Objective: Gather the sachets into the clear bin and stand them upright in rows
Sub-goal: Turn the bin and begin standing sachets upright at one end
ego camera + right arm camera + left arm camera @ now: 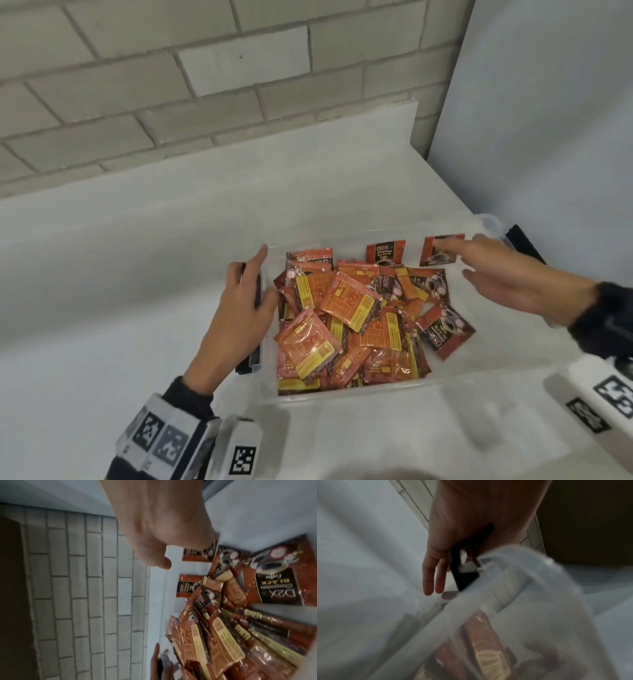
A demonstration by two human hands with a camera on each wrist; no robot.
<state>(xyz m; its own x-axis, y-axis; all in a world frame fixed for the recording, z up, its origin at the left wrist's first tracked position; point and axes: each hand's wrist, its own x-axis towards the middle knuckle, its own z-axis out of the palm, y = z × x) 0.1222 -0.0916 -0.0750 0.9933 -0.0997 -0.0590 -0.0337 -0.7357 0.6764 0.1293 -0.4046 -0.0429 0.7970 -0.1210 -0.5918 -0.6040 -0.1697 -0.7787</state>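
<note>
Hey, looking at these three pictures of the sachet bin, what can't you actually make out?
- Left wrist: motion blur smears the sachets inside the clear bin; print unreadable.
- Right wrist: the right hand hides its fingertips' contact with the upright sachet.
- Head: the heap hides the bin's floor.

The sachets [281, 586] read "D2X", "BLACK" and "Coffee" on their dark labels.

Your clear, smooth plastic bin [455, 383] is translucent, with a dark, hard plastic latch [462, 580] on its side. The red and yellow foil sachets [349, 322] look glossy and crinkled, catching highlights. Under them you have a matt white tabletop [137, 274], backed by rough, painted grey brick wall [171, 85].
</note>
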